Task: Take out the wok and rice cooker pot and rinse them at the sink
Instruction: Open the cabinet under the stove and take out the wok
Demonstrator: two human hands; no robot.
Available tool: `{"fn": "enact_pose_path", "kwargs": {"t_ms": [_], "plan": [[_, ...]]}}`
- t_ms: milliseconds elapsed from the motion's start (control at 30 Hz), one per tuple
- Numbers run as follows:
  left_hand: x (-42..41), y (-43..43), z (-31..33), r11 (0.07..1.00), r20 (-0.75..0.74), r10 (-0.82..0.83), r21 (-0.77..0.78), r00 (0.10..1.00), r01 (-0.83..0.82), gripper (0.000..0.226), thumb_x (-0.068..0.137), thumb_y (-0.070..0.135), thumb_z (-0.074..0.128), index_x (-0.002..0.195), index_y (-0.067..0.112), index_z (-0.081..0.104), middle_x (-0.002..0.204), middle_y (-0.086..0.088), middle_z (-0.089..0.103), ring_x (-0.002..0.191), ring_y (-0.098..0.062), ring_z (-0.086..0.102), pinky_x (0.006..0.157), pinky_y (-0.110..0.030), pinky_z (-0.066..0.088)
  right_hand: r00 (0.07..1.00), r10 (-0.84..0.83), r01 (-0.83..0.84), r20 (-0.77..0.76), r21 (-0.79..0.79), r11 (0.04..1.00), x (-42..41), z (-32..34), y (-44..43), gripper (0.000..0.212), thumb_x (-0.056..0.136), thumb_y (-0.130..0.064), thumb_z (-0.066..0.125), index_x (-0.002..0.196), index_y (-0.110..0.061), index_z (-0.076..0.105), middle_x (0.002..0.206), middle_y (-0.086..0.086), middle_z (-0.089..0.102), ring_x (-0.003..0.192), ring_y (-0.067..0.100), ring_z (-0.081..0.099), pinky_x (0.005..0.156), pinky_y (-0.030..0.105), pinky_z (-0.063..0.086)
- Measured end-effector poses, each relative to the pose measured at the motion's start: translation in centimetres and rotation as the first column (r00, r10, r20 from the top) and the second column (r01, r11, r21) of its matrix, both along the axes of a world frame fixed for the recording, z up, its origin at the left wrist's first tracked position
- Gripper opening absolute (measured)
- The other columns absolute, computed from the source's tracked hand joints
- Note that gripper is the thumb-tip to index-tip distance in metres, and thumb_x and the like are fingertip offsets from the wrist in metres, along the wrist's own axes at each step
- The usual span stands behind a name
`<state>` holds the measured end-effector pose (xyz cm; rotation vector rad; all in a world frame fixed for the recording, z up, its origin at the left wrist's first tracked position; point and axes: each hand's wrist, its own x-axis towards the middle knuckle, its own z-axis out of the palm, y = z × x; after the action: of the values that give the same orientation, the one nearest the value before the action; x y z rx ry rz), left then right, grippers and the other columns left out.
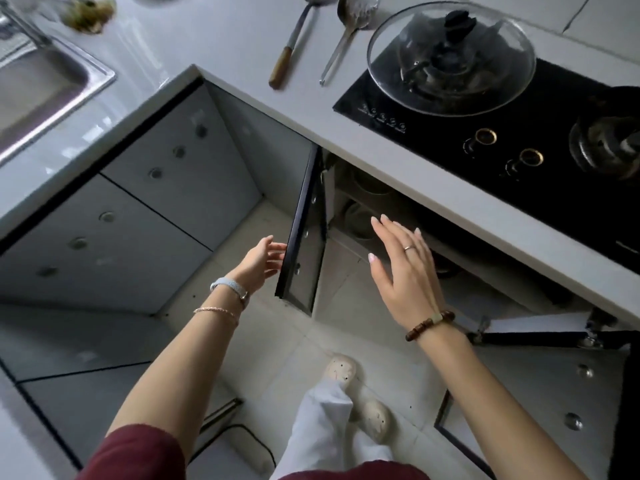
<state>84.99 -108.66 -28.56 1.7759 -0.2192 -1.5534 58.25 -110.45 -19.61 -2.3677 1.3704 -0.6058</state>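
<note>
- Your left hand (261,259) is released, fingers loosely curved, its tips right at the outer edge of an open cabinet door (304,251); you cannot tell whether they touch it.
- Your right hand (405,268) is released too, fingers straight and spread, holding nothing, in front of the open cabinet (346,258) under the hob (519,133).
- Just beyond your right fingertips, dim round vessels (360,220) sit on shelves inside; whether these are the wok or rice cooker pot cannot be told.
- On the hob rests a glass lid (450,57).
- A ladle (287,53) and skimmer (346,36) lie on the counter (225,46).
- Far left on that counter is the sink (104,74).
</note>
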Motion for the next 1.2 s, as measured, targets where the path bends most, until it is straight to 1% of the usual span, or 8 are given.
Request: {"fn": "enact_pose_path", "kwargs": {"t_ms": [100,200,567,667,800,1067,1133,1200], "plan": [[2.0,-0.2,0.1,0.996,0.047,-0.081,0.026,0.996,0.08,0.041,0.101,0.039,0.029,0.086,0.016,0.059,0.071,0.001,0.054,0.06,-0.012,0.044,0.063,-0.027,0.031,0.999,0.032,-0.032,-0.004,0.01,0.999,2.2,-0.1,-0.6,0.051,0.096,-0.033,0.038,0.143,-0.015,0.041,0.147,0.006,0.042,0.136,0.02,0.038,0.117,0.045,0.021],[3.2,-0.5,0.2,0.998,0.078,-0.059,0.04,0.995,0.056,0.041,0.101,0.039,0.029,0.082,0.017,0.058,0.069,0.002,0.052,0.057,-0.011,0.039,0.056,-0.025,0.025,0.998,0.057,-0.057,-0.005,0.033,0.998,4.1,-0.1,-1.3,0.052,0.096,-0.034,0.036,0.144,-0.015,0.04,0.149,0.005,0.041,0.138,0.02,0.037,0.118,0.045,0.02],[8.0,-1.6,0.5,0.993,0.155,-0.07,0.109,0.985,0.053,0.043,0.101,0.041,0.03,0.079,0.016,0.058,0.069,0.001,0.049,0.059,-0.013,0.041,0.062,-0.027,0.031,0.997,0.079,-0.079,0.008,0.038,0.996,7.8,0.1,-3.0,0.052,0.095,-0.034,0.036,0.143,-0.016,0.04,0.148,0.005,0.042,0.137,0.018,0.037,0.118,0.04,0.017],[9.0,-1.9,0.5,0.989,0.209,-0.104,0.125,0.972,0.079,0.045,0.101,0.041,0.03,0.078,0.017,0.06,0.069,0.0,0.049,0.059,-0.013,0.04,0.059,-0.028,0.027,0.997,0.077,-0.077,0.007,0.046,0.996,8.1,-0.1,-3.2,0.052,0.095,-0.034,0.036,0.143,-0.016,0.041,0.148,0.005,0.042,0.137,0.018,0.037,0.118,0.04,0.016],[9.6,-2.4,0.5,0.988,0.29,-0.118,0.127,0.95,0.084,0.044,0.101,0.037,0.03,0.075,0.017,0.06,0.071,-0.003,0.051,0.062,-0.015,0.04,0.063,-0.03,0.029,0.997,0.073,-0.074,0.01,0.047,0.996,8.0,-0.1,-3.4,0.052,0.095,-0.034,0.036,0.143,-0.016,0.041,0.148,0.005,0.042,0.137,0.018,0.037,0.118,0.039,0.016],[9.1,-2.9,1.3,0.992,0.335,-0.065,0.128,0.94,0.023,0.047,0.1,0.039,0.029,0.077,0.012,0.06,0.07,-0.008,0.05,0.059,-0.018,0.04,0.057,-0.027,0.033,0.998,0.054,-0.053,-0.014,0.056,0.997,6.0,-0.2,-3.4,0.053,0.096,-0.036,0.033,0.145,-0.017,0.039,0.149,0.005,0.041,0.138,0.017,0.035,0.118,0.039,0.016],[8.9,-2.9,1.5,0.991,0.356,-0.075,0.127,0.931,0.032,0.047,0.1,0.04,0.031,0.086,0.009,0.063,0.078,-0.01,0.054,0.061,-0.018,0.043,0.059,-0.027,0.035,0.999,0.044,-0.044,-0.007,0.053,0.998,5.3,-0.3,-3.1,0.053,0.096,-0.037,0.034,0.145,-0.017,0.038,0.149,0.004,0.04,0.139,0.017,0.034,0.118,0.04,0.017],[8.8,-2.5,1.4,0.991,0.381,-0.092,0.128,0.92,0.046,0.048,0.098,0.045,0.033,0.108,0.007,0.06,0.098,-0.011,0.057,0.072,-0.019,0.05,0.071,-0.03,0.039,0.999,0.033,-0.034,0.003,0.051,0.998,4.5,-0.3,-2.7,0.053,0.096,-0.037,0.034,0.145,-0.017,0.038,0.149,0.004,0.04,0.139,0.016,0.033,0.118,0.042,0.018]]}}
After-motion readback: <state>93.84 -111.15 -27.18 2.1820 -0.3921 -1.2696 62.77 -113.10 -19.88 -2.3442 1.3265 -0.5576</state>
